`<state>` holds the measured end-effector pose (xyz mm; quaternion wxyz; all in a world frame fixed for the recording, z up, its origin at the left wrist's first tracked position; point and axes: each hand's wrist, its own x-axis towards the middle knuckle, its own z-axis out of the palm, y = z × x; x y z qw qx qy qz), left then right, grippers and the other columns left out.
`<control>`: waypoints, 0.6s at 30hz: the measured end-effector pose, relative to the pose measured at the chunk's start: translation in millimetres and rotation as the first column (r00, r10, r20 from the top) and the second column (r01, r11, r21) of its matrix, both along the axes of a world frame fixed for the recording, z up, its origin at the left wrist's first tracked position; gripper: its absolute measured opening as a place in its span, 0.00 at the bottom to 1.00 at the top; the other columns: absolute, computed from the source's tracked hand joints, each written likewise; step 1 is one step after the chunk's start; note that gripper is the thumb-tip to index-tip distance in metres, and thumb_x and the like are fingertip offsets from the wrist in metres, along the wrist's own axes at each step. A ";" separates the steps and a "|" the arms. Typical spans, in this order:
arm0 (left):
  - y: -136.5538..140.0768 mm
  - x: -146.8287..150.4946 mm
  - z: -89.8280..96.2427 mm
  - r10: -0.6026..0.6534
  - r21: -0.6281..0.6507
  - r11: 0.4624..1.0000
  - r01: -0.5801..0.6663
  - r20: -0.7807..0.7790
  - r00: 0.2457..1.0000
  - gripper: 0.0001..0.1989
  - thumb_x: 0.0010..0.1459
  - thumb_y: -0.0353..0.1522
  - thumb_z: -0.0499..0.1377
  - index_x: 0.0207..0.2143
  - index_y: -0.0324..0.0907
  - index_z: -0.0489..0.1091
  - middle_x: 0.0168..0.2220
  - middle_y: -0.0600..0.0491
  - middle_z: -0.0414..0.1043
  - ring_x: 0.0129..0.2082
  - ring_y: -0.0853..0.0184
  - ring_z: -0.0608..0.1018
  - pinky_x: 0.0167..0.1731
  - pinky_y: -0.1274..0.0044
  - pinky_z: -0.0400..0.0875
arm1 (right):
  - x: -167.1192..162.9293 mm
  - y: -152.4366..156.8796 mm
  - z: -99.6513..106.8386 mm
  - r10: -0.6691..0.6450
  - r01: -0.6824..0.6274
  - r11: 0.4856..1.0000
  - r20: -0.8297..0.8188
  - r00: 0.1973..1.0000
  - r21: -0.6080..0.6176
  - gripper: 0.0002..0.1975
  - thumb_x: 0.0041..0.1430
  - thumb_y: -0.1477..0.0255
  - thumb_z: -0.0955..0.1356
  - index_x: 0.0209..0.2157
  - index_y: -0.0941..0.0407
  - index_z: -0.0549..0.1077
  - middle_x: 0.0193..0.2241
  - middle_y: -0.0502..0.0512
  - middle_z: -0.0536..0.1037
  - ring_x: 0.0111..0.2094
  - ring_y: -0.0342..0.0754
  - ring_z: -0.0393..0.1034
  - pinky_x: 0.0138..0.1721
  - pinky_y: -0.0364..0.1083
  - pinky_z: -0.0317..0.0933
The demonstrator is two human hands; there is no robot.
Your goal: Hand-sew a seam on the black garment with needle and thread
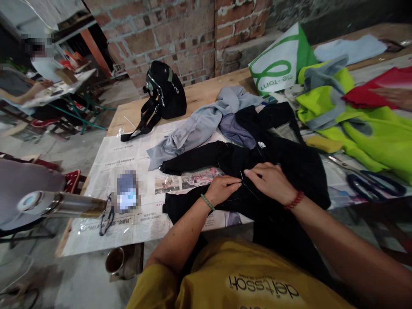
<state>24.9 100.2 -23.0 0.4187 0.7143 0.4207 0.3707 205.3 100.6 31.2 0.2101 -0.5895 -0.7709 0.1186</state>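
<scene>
Beneath both hands, the black garment [299, 171] spreads over the newspaper-covered bench [199, 91]. The left hand [223, 188] has its fingers pinched together on this cloth; the right hand [271, 181], just beside it toward three o'clock, curls its fingers, their grip impossible to tell. From them, scissors [375, 182] lie at three o'clock, grey cloth [196, 128] at ten.

Left grip [225, 189], right grip [269, 182] at black garment [298, 171]
</scene>
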 end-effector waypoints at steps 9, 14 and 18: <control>3.8 -2.0 -0.2 -0.006 -0.078 0.997 0.009 0.036 0.999 0.09 0.53 0.32 0.59 0.35 0.40 0.77 0.35 0.50 0.78 0.35 0.68 0.77 0.39 0.77 0.71 | -6.3 11.7 -10.4 -0.084 -0.135 0.902 -0.471 0.878 -0.411 0.16 0.49 0.57 0.66 0.30 0.55 0.76 0.29 0.51 0.76 0.31 0.45 0.69 0.32 0.43 0.60; 4.0 -3.1 5.1 -0.038 -0.131 0.991 0.036 -0.016 0.999 0.09 0.54 0.34 0.57 0.32 0.39 0.75 0.30 0.53 0.76 0.30 0.71 0.74 0.34 0.80 0.67 | -12.0 9.2 -21.1 -0.130 -0.090 0.942 -0.596 0.793 -0.325 0.12 0.51 0.61 0.66 0.27 0.56 0.72 0.25 0.50 0.74 0.27 0.42 0.65 0.30 0.41 0.58; 3.5 -4.2 6.9 -0.055 -0.145 0.988 0.053 -0.010 0.998 0.10 0.54 0.35 0.57 0.30 0.38 0.75 0.28 0.54 0.74 0.28 0.72 0.72 0.32 0.81 0.65 | -19.6 11.1 -28.9 -0.200 -0.086 0.939 -0.731 0.653 -0.333 0.12 0.49 0.61 0.66 0.26 0.56 0.69 0.22 0.50 0.72 0.26 0.41 0.65 0.32 0.42 0.60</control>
